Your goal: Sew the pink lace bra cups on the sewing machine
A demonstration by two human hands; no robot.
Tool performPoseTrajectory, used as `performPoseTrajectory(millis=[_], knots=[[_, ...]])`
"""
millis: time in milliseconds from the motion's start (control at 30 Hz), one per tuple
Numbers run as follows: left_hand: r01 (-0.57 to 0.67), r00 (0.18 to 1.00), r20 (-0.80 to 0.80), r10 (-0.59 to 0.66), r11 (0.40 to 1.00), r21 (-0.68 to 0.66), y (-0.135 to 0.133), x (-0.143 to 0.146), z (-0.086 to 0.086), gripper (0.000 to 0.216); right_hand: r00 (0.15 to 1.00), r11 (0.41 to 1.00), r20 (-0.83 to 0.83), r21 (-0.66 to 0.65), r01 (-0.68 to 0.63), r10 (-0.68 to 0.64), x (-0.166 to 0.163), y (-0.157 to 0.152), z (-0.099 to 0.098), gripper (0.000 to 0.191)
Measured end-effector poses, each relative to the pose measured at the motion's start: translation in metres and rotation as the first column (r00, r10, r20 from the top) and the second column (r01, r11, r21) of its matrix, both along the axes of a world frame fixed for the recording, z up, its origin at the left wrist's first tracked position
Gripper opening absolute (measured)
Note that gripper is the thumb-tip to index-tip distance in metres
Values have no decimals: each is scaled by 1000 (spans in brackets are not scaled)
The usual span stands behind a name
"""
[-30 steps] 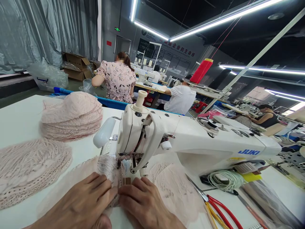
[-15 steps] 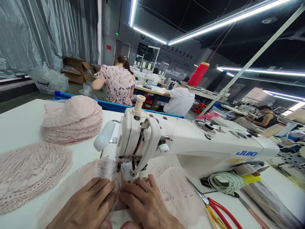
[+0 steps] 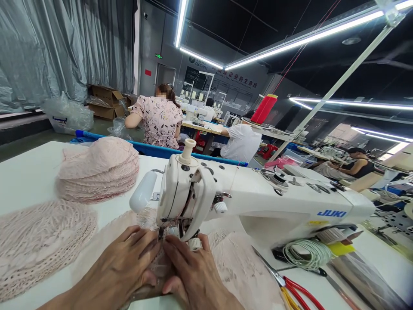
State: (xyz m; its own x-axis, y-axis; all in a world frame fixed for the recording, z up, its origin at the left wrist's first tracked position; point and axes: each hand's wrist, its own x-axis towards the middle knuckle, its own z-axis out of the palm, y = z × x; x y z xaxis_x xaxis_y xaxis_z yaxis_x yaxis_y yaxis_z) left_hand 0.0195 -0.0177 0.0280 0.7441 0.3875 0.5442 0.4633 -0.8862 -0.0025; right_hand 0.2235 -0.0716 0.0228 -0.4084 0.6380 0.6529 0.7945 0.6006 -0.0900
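A white sewing machine [image 3: 274,193] stands before me, its presser foot just beyond my fingertips. My left hand [image 3: 125,258] presses pale pink lace fabric [image 3: 97,247] down at the left of the foot, fingers close together and thumb tucked in. Right beside the needle area, my right hand [image 3: 195,269] bends its fingers onto the same fabric, thumb toward the left hand. Both palms hide much of the cloth between them. Another sheer pink lace piece [image 3: 240,265] spreads under the machine arm, to the right of my right hand.
Stacked pink fabric pieces [image 3: 100,170] and a lace pile [image 3: 41,245] lie on the left. To the right are red-handled scissors [image 3: 300,290], a coiled pale cord [image 3: 306,250] and a red thread cone [image 3: 265,108]. A person in a floral top [image 3: 158,118] sits ahead.
Both hands have moved forward, closer to the presser foot, and the lace has shifted with them. My thumbs now show. The view has tipped slightly upward.
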Motion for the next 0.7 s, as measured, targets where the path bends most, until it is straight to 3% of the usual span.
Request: performPoseTrajectory(millis=[133,267,400,500,700], knots=[[-11,999,-42,11,1000,4,1,-2,0,27,999,996,48,-81,29,-25,2,-3,3,62],[-39,996,-73,43,998,58,-3,-3,-6,36,997,998,76,-64,13,-8,3,-5,4,59],[-37,999,-25,40,994,107,-14,-4,-23,27,997,997,35,-33,-74,75,4,-7,6,59],[-60,998,-34,61,997,39,-22,-5,-31,18,995,995,0,0,-103,103,3,-8,8,56],[-85,996,-19,84,995,-45,-25,-3,-25,10,994,992,-17,61,-107,108,2,-6,8,60]])
